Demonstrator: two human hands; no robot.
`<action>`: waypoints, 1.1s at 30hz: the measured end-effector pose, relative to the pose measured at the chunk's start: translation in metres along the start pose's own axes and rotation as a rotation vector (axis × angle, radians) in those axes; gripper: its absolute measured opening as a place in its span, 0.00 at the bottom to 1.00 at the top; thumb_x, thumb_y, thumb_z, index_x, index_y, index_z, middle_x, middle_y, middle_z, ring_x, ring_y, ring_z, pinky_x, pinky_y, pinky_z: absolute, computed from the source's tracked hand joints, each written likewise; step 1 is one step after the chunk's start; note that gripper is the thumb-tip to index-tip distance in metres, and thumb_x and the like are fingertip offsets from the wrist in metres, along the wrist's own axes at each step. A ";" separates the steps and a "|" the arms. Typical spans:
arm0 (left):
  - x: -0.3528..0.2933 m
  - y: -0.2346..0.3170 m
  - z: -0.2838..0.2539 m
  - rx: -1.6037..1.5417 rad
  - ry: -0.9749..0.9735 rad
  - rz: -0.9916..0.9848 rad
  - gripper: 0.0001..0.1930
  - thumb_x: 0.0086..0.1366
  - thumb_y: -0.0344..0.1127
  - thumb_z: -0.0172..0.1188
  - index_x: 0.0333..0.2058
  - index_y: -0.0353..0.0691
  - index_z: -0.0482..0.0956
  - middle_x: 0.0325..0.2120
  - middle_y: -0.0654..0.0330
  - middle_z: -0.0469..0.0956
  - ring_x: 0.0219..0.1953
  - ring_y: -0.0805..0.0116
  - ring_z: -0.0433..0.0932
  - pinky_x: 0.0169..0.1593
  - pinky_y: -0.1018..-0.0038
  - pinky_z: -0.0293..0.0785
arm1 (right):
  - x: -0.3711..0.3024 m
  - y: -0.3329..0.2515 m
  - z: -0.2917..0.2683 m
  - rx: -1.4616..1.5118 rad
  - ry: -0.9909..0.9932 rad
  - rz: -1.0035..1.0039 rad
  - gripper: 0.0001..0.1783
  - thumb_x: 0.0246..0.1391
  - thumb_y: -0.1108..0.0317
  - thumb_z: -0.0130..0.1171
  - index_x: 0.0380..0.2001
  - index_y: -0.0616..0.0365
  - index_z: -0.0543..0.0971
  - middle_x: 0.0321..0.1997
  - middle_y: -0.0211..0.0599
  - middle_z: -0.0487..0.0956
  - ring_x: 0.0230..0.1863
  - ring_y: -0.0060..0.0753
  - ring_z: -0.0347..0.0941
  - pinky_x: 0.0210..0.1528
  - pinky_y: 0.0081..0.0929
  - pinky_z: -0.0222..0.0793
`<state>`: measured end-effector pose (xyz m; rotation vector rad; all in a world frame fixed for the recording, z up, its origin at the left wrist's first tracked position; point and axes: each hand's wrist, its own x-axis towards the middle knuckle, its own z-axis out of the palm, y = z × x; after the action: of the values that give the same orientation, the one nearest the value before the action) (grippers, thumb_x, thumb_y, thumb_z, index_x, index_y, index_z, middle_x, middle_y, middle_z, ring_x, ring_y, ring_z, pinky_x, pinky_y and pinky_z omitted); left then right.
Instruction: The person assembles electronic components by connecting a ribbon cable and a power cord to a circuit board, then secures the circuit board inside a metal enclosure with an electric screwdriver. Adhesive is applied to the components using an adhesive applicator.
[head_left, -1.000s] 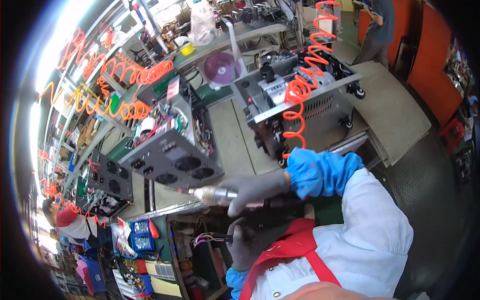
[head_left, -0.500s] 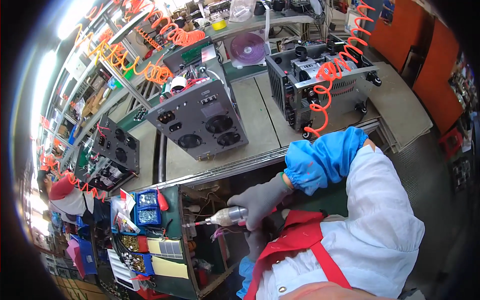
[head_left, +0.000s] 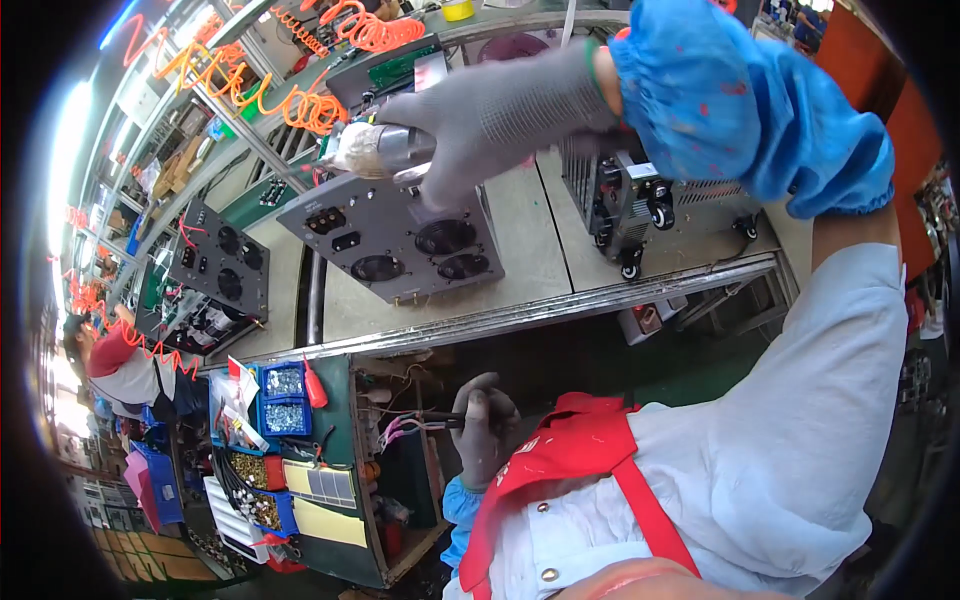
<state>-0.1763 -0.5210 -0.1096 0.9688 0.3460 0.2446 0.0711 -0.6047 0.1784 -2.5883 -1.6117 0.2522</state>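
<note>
Gripping a cylindrical tool (head_left: 362,152), pale body with metal barrel, in the gray-gloved right hand (head_left: 505,118), upper center of the frame. Wrapped around the barrel with curled fingers, tool aimed left, in front of the upper edge of the large gray panel (head_left: 405,243) from this view. Cannot tell whether touching the panel, since partly covered by glove and tool. Standing on the pale worktable (head_left: 530,255), center of the frame, with round fans and sockets facing the camera. Holding a slim dark bundle (head_left: 437,417) with pinkish ends in the gray-gloved left hand (head_left: 485,430), lower center, with fingers folded closed around it and ends pointing left; too small to tell the exact kind. Well apart from the right hand, below the table edge. Seen at upper right of center: a gray unit on casters (head_left: 690,205), partly behind the blue sleeve (head_left: 745,110). At left, a smaller fan unit (head_left: 207,240), tilted in view. At upper left, coiled orange hoses (head_left: 310,112). At lower left, blue bins (head_left: 285,415) of small metal parts, just beside a red bottle (head_left: 315,387), with a yellow sheet (head_left: 328,523) lower down. Near the left rim, another person in a red sleeve (head_left: 112,350).
</note>
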 end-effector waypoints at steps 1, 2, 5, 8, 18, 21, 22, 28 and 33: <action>0.014 0.001 0.009 0.024 -0.026 0.008 0.18 0.70 0.45 0.52 0.49 0.36 0.73 0.21 0.62 0.73 0.20 0.77 0.68 0.23 0.80 0.63 | -0.006 0.007 0.012 0.355 0.023 -0.031 0.37 0.41 0.57 0.65 0.55 0.61 0.69 0.37 0.48 0.80 0.38 0.41 0.79 0.39 0.34 0.74; 0.017 0.008 0.018 0.048 -0.057 0.039 0.19 0.70 0.45 0.52 0.49 0.36 0.73 0.21 0.62 0.73 0.21 0.76 0.69 0.24 0.80 0.63 | -0.017 0.001 0.019 0.695 0.065 -0.076 0.36 0.41 0.57 0.66 0.53 0.63 0.70 0.36 0.45 0.79 0.36 0.38 0.78 0.38 0.33 0.73; 0.029 0.017 0.025 0.065 -0.162 0.085 0.19 0.71 0.45 0.51 0.49 0.36 0.73 0.21 0.61 0.74 0.21 0.75 0.70 0.25 0.79 0.64 | -0.008 -0.013 0.077 0.973 -0.055 -0.146 0.30 0.45 0.55 0.65 0.47 0.65 0.72 0.38 0.38 0.77 0.39 0.27 0.73 0.41 0.28 0.70; 0.054 0.008 0.013 0.026 -0.191 0.036 0.20 0.69 0.46 0.54 0.52 0.38 0.71 0.29 0.60 0.76 0.27 0.72 0.73 0.29 0.77 0.69 | -0.007 -0.026 0.143 1.186 -0.001 -0.109 0.29 0.46 0.59 0.63 0.49 0.64 0.69 0.42 0.39 0.73 0.43 0.26 0.70 0.44 0.27 0.69; 0.110 0.017 -0.049 -0.246 -0.432 -0.516 0.24 0.63 0.49 0.63 0.52 0.45 0.69 0.40 0.62 0.76 0.36 0.68 0.76 0.36 0.67 0.76 | 0.003 -0.063 0.223 1.563 0.535 0.145 0.34 0.43 0.59 0.61 0.53 0.65 0.67 0.41 0.38 0.72 0.40 0.27 0.71 0.42 0.27 0.68; 0.133 0.031 -0.086 -0.062 -0.600 -0.599 0.20 0.63 0.48 0.62 0.47 0.44 0.71 0.33 0.62 0.76 0.33 0.69 0.76 0.34 0.69 0.74 | 0.015 -0.091 0.219 1.606 0.536 0.261 0.31 0.43 0.60 0.60 0.51 0.65 0.69 0.38 0.36 0.73 0.37 0.26 0.70 0.39 0.25 0.67; 0.143 0.033 -0.096 0.048 -0.678 -0.591 0.19 0.64 0.48 0.62 0.46 0.43 0.72 0.33 0.62 0.76 0.32 0.69 0.75 0.34 0.69 0.74 | 0.013 -0.103 0.213 1.686 0.552 0.316 0.30 0.42 0.61 0.60 0.50 0.64 0.69 0.36 0.35 0.73 0.36 0.26 0.71 0.37 0.26 0.68; 0.166 0.043 -0.155 0.577 -1.077 -0.351 0.16 0.65 0.48 0.59 0.41 0.41 0.73 0.29 0.62 0.75 0.29 0.69 0.74 0.33 0.71 0.72 | 0.033 -0.147 0.260 1.588 0.770 0.391 0.29 0.44 0.61 0.61 0.48 0.65 0.69 0.35 0.38 0.75 0.34 0.27 0.74 0.35 0.27 0.70; 0.115 0.108 -0.129 -0.018 -0.877 -0.391 0.24 0.69 0.59 0.49 0.40 0.40 0.73 0.23 0.62 0.68 0.23 0.69 0.68 0.27 0.69 0.68 | 0.026 -0.186 0.270 1.862 0.765 0.466 0.23 0.50 0.65 0.57 0.48 0.62 0.66 0.26 0.36 0.74 0.22 0.29 0.76 0.23 0.29 0.77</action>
<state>-0.1267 -0.3237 -0.1060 0.8825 -0.2762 -0.5298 -0.1315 -0.5036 -0.0602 -1.1242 -0.0619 0.4009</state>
